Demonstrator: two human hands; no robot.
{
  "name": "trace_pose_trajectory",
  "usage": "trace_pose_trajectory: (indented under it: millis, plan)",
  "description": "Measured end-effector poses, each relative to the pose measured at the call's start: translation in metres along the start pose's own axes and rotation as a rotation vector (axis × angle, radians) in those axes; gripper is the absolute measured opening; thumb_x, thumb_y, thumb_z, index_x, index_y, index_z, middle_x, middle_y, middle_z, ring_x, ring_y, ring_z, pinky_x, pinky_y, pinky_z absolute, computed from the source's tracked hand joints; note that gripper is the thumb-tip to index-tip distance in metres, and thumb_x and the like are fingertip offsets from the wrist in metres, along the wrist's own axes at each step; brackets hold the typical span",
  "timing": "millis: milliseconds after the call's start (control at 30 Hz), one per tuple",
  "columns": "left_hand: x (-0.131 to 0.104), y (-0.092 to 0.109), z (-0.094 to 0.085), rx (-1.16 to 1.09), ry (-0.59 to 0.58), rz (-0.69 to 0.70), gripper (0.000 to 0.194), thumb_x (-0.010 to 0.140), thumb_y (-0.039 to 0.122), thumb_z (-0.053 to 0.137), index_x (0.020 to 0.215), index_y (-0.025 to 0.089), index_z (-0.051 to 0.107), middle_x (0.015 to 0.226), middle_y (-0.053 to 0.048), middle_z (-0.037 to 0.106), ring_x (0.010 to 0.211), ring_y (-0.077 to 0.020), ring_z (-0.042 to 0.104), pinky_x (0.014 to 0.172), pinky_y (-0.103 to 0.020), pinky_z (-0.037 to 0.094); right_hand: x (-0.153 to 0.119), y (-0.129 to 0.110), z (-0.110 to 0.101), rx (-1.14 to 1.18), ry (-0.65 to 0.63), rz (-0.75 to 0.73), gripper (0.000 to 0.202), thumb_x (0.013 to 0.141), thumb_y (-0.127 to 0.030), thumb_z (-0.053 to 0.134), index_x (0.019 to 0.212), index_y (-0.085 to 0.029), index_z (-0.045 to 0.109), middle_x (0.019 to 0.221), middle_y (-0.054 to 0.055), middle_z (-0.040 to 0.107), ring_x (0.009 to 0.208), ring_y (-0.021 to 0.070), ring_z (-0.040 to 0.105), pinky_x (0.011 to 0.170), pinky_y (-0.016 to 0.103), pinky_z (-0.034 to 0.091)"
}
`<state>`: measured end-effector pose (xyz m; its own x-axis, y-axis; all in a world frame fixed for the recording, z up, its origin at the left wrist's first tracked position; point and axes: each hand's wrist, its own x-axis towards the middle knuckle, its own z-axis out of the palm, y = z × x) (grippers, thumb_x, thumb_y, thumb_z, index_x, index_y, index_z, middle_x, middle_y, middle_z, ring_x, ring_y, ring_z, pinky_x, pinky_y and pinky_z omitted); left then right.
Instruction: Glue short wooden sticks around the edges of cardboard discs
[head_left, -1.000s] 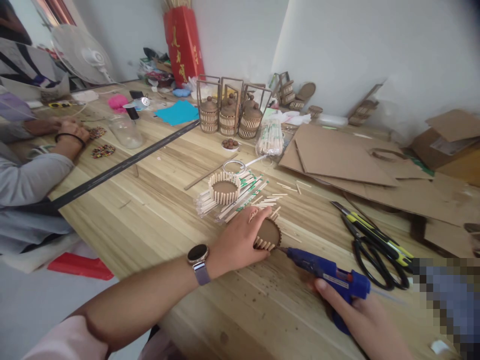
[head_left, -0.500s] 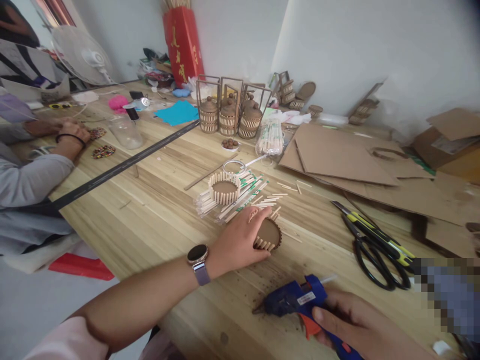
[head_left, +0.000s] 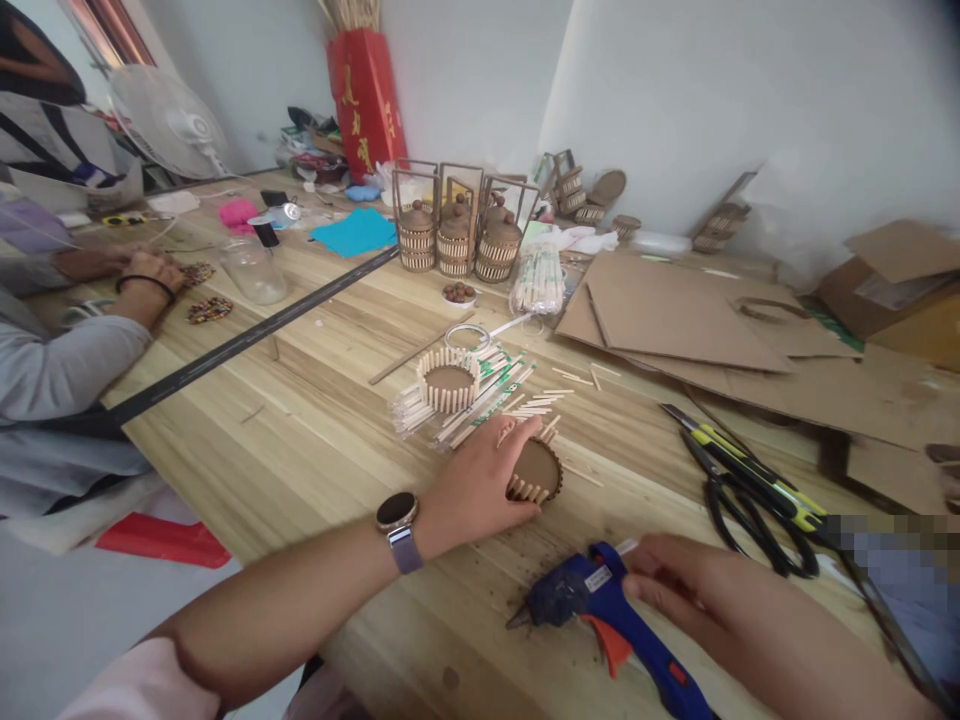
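My left hand point(head_left: 480, 480), a watch on its wrist, is closed round the side of a small round cardboard base point(head_left: 541, 468) with a dark beaded-looking edge. Short wooden sticks point(head_left: 529, 489) stand along part of that rim; my fingers hide the rest. A blue glue gun point(head_left: 589, 590) with an orange trigger lies on the table, its nozzle pointing left. At its rear, my right hand point(head_left: 690, 585) has thumb and fingers closed about the white glue stick point(head_left: 625, 547), whose far end they cover. Beyond the left hand, a ring of upright sticks point(head_left: 448, 385) sits on wrapped chopsticks.
Loose cut sticks point(head_left: 536, 405) lie behind the base. Black scissors point(head_left: 739, 510) and a yellow-black utility knife point(head_left: 750, 465) are at right, before cardboard sheets point(head_left: 675, 310). Finished lidded baskets point(head_left: 457, 240) stand at the back. A co-worker's hands point(head_left: 150, 275) hold beads at left.
My right hand has let go of the glue gun's handle and moved up to the glue stick at its rear. The gun now rests tilted on the table. My left hand stays put.
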<state>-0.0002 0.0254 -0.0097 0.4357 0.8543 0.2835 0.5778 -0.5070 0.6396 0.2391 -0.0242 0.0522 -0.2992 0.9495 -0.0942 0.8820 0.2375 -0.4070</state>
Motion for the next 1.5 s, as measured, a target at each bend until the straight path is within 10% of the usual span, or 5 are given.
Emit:
trace_pose_trajectory:
  millis: [367, 1500]
  plan:
    - [0.001, 0.002, -0.003, 0.018, 0.008, 0.021, 0.096, 0.069, 0.023, 0.08, 0.145, 0.028, 0.022, 0.134, -0.011, 0.044, 0.127, -0.0299, 0.043, 0.105, -0.047, 0.041, 0.078, 0.01, 0.023, -0.125, 0.008, -0.107, 0.01, 0.077, -0.017, 0.048, 0.081, -0.022, 0.055, 0.077, 0.005, 0.068, 0.07, 0.0184, 0.065, 0.062, 0.026, 0.047]
    - [0.002, 0.002, -0.004, 0.007, -0.019, 0.035, 0.089, 0.072, 0.025, 0.077, 0.144, 0.025, 0.024, 0.133, -0.012, 0.044, 0.127, -0.0293, 0.042, 0.105, -0.046, 0.04, 0.056, -0.024, 0.021, 0.124, -0.097, -0.196, 0.019, 0.087, -0.023, 0.044, 0.082, -0.023, 0.063, 0.075, 0.002, 0.07, 0.063, 0.0174, 0.062, 0.057, 0.027, 0.043]
